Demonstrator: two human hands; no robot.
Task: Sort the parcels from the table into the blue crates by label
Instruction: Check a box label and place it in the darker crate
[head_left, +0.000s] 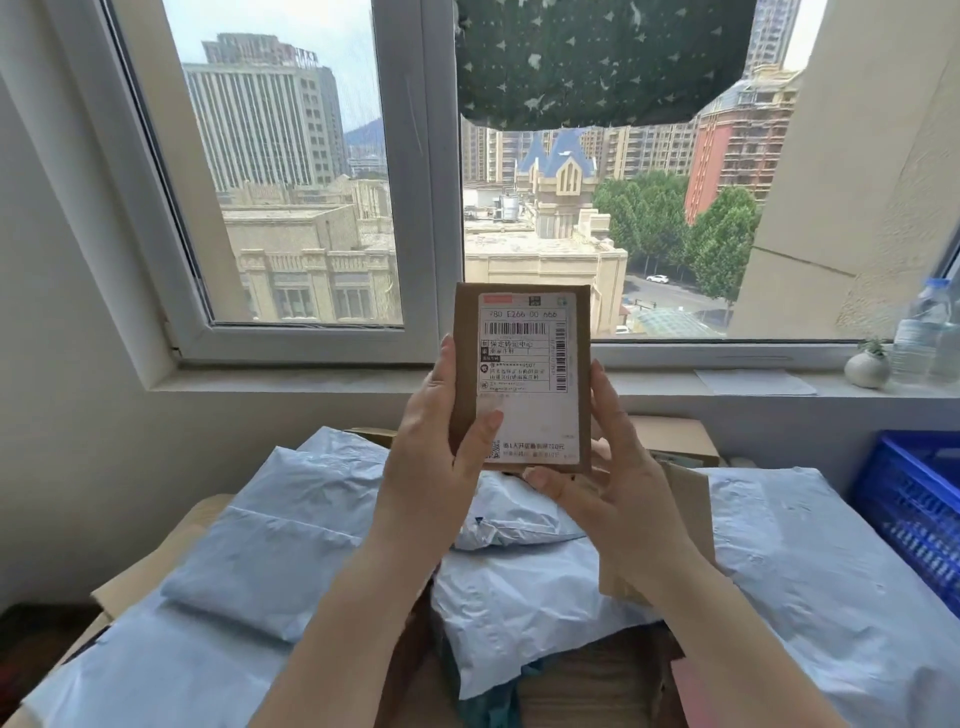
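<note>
Both hands, left (431, 457) and right (613, 488), grip cardboard parcel (522, 379) upright, label facing camera. Tabletop buried under pale-blue mailer bags (270, 561) (blue crate (914, 504) at right). Window (291, 182) behind.

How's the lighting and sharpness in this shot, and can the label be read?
Head view: daylight from the window backlights the scene; the cardboard parcel is sharp, its label's large print legible, small print soft; wide-angle bending curves the frame edges.

blue crate (914, 514) cut by right edge — small label (527, 376) print unreadable.
</note>
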